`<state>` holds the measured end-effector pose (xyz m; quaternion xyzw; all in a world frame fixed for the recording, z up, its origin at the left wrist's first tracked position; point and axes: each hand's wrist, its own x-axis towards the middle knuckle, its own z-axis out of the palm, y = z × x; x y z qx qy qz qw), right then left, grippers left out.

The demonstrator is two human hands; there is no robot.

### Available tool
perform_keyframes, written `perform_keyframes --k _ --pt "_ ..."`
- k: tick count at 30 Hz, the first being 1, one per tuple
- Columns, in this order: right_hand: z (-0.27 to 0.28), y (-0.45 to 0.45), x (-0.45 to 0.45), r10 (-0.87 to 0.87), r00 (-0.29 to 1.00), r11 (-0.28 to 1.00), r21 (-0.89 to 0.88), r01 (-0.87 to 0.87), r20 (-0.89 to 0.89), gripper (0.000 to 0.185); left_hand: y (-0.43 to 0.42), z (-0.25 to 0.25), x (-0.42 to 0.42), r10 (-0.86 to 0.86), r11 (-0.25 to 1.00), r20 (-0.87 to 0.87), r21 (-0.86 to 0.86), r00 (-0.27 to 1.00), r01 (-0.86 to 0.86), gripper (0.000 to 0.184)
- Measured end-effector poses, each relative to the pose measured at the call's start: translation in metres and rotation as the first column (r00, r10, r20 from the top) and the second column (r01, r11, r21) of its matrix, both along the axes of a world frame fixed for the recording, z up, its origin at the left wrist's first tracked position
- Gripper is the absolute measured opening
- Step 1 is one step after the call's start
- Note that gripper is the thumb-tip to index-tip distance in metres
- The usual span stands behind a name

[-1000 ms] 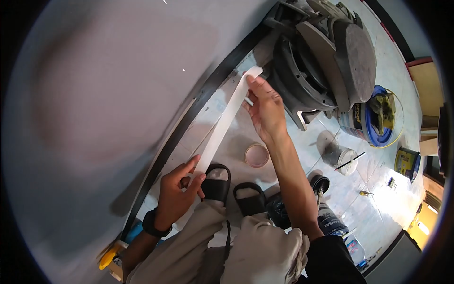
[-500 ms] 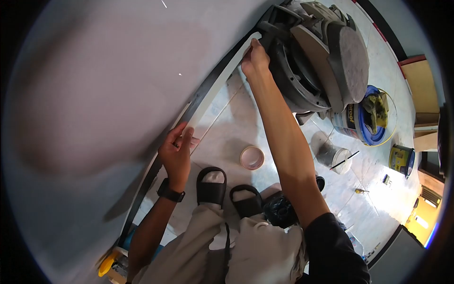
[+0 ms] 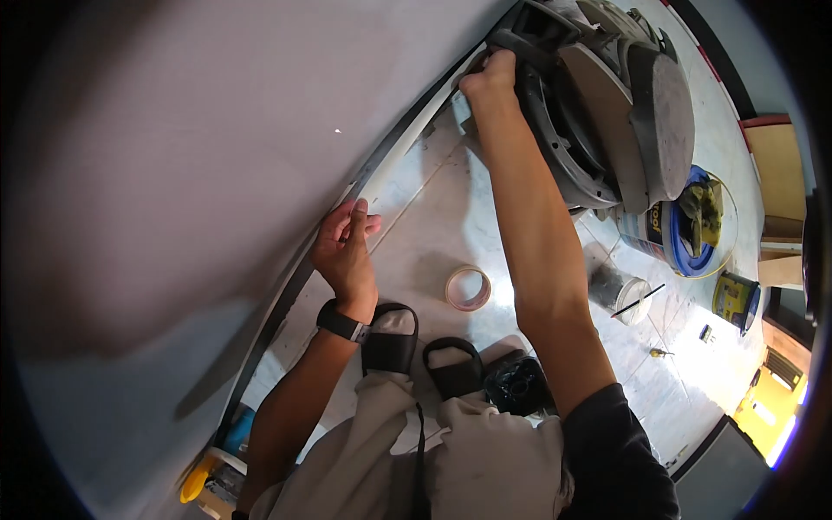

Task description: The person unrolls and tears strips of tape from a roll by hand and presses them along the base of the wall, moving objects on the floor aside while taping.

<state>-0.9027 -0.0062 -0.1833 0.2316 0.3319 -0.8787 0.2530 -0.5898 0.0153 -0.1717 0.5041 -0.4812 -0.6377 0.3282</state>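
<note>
We find the right hand (image 3: pixel 490 78) at the upper end of the white strip (image 3: pixel 409 139), close beside the dark moulded part (image 3: pixel 563 152); its fingertips are hidden from us, so we cannot tell how far it is closed or whether it grips. The left hand (image 3: pixel 347 241) is at the strip's lower end, fingers partly curled and thumb raised; the lower fingers are blurred and we cannot confirm a hold. The strip runs along the black trim (image 3: pixel 282 314) at the base of the wall (image 3: pixel 208 173); whether it adheres we cannot establish, and its far end is obscured. The tape roll (image 3: pixel 471 305) lies on the floor (image 3: pixel 433 199).

Compared with half a second ago, we note both hands further up along the trim. One second ago the strip was held clear, over the floor; the can then visible by the right elbow is now out of sight.
</note>
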Motion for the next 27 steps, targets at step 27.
perform_keyframes --k 27 --pt "-0.038 0.023 -0.025 0.128 0.988 0.990 0.069 -0.122 -0.092 0.013 0.006 -0.018 -0.011 -0.049 0.997 -0.086 -0.071 0.995 0.043 0.021"
